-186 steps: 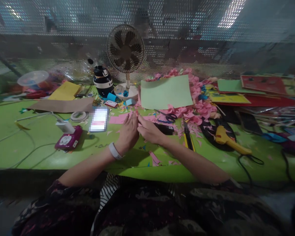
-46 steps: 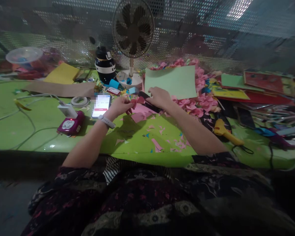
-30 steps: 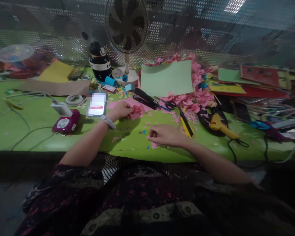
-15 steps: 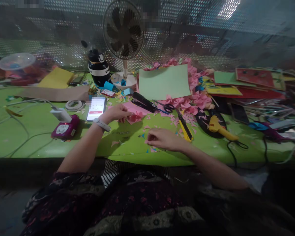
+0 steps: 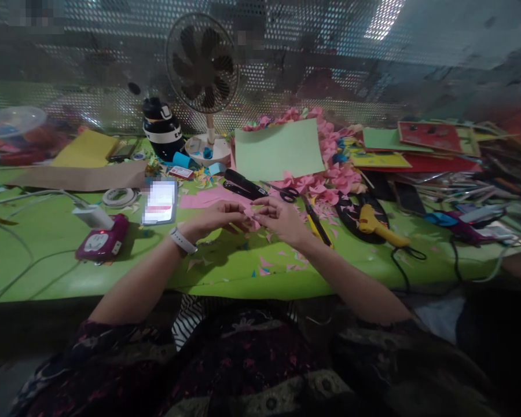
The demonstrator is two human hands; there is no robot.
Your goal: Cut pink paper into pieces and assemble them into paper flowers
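Left hand [image 5: 219, 217] and right hand [image 5: 282, 218] pinch a small pink paper piece [image 5: 252, 222] between them, above the counter [image 5: 226, 269]; the stapler [image 5: 245, 185] lies at its twelve o'clock, the scissors [image 5: 290, 194] at two (the phone [image 5: 160, 202] glows at nine).

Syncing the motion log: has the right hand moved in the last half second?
Yes: the right hand has moved away from the table's front edge, toward the black stapler.

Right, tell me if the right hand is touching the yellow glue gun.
Apart. The head view shows the cutter and green tabletop between the right hand and glue gun.
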